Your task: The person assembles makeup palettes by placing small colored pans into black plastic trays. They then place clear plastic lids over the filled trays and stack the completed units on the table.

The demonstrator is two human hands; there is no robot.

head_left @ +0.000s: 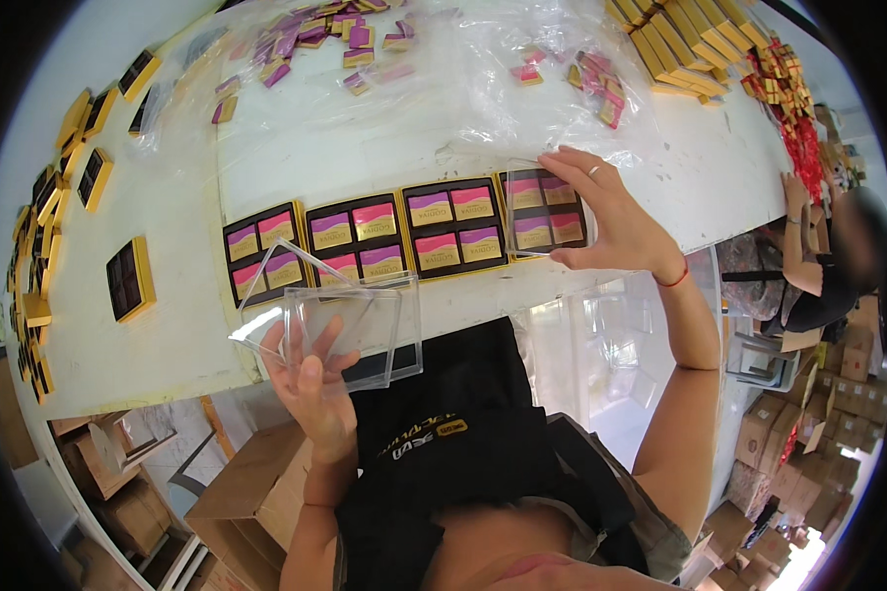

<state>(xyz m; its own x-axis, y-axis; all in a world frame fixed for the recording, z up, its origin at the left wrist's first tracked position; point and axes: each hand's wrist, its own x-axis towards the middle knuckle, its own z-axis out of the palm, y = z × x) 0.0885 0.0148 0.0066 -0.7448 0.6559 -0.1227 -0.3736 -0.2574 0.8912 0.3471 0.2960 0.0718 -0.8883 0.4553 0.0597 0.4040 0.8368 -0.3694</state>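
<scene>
Right hand (611, 222) spans a clear lid (537, 212), thumb to fingertips, over the rightmost chocolate box (572, 225) on the desk (315, 148); can't tell if seated. Left fingers hold fanned spare lids (370, 345) beside the row. Risks, my read: off-square lid catches the box rim and cracks; uneven left grip lets a spare slide onto the chocolates (450, 204).

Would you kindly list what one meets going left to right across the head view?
Lone gold-edged box, left hand, third filled box in the row, right hand, co-worker in black.
</scene>
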